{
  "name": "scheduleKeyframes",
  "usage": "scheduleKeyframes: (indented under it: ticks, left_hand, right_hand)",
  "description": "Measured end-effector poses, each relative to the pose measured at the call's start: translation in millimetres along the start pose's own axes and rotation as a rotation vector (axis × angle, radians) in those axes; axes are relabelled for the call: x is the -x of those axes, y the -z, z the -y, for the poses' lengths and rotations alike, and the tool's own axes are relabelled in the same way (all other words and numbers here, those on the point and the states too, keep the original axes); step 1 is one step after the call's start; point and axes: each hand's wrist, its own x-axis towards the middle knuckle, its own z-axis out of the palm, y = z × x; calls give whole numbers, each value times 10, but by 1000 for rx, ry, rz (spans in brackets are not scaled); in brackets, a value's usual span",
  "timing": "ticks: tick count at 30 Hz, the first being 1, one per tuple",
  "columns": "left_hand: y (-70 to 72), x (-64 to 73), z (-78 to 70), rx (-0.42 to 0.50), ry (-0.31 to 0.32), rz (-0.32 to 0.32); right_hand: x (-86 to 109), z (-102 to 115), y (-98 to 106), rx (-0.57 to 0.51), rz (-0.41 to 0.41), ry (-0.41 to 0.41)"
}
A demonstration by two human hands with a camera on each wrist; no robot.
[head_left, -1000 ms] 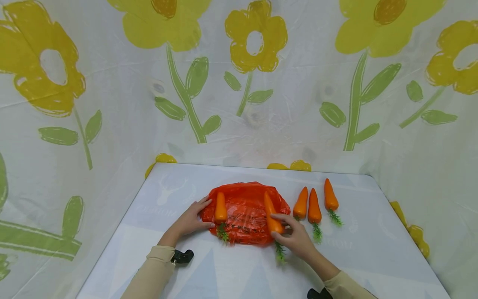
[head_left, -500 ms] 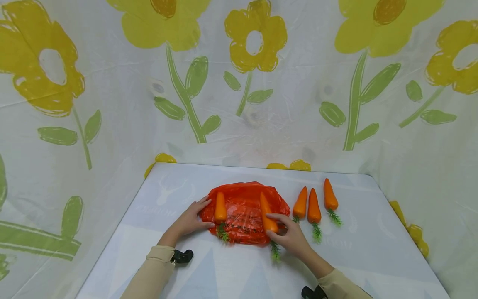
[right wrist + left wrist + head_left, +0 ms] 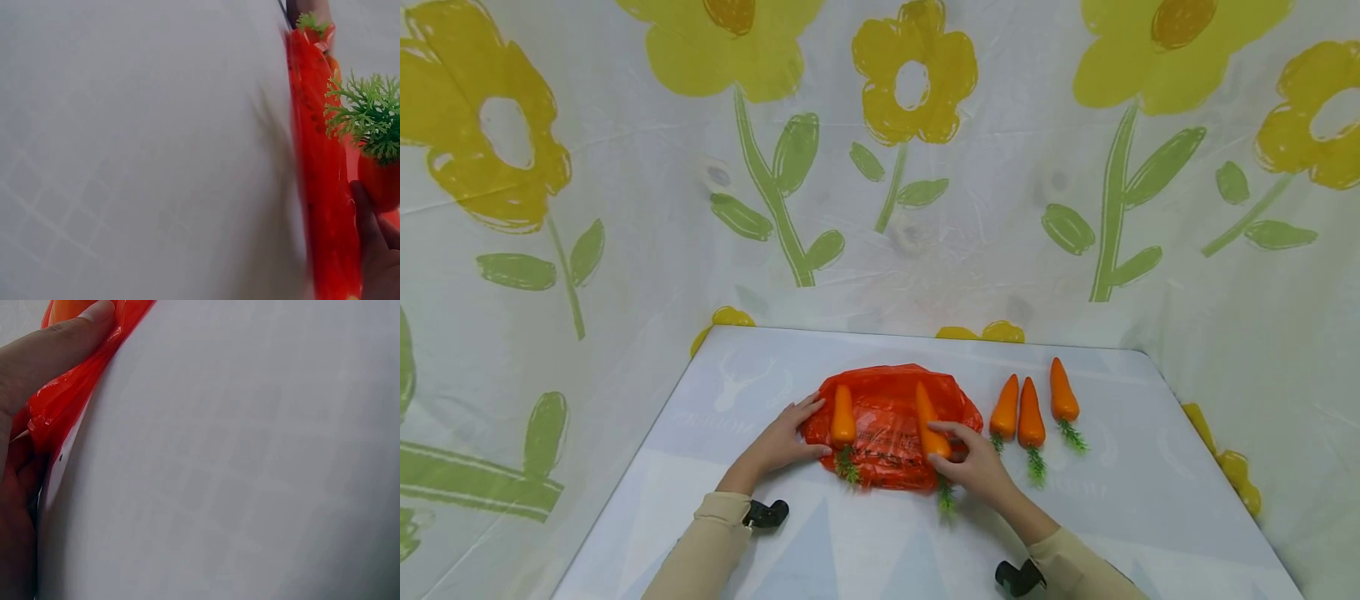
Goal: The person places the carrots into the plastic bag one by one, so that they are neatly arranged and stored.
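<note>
A red plastic bag (image 3: 889, 417) lies flat on the table. Lying on its left part is an orange toy carrot (image 3: 843, 417) with green leafy top toward me. My left hand (image 3: 781, 442) holds the bag's left edge; the left wrist view shows the thumb (image 3: 53, 353) over the red plastic and the other fingers curled below it. With thumb and fingertips, my right hand (image 3: 976, 462) pinches a second carrot (image 3: 927, 410) by its thick end over the bag's right part. That carrot's green leaves (image 3: 369, 115) stick out in the right wrist view.
Right of the bag lie three more toy carrots: one beside it (image 3: 1004, 408), one close by (image 3: 1031, 415) and one farther back (image 3: 1063, 392). The pale table (image 3: 730, 358) meets a flower-print cloth (image 3: 985, 250) at the back and sides.
My right hand has moved left across the bag and slightly away from me, carrying its carrot closer to the other one. My left hand has stayed at the bag's edge.
</note>
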Motion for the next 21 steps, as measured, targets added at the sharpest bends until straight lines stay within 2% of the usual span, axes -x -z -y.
scheduleKeyframes:
  ticks: [12, 21]
  left_hand:
    - [1, 16, -15, 6, -17, 1]
    - [6, 4, -13, 4, -7, -1]
  right_hand:
    - [-78, -16, -100, 4, 20, 20]
    - [-142, -5, -189, 7, 21, 3]
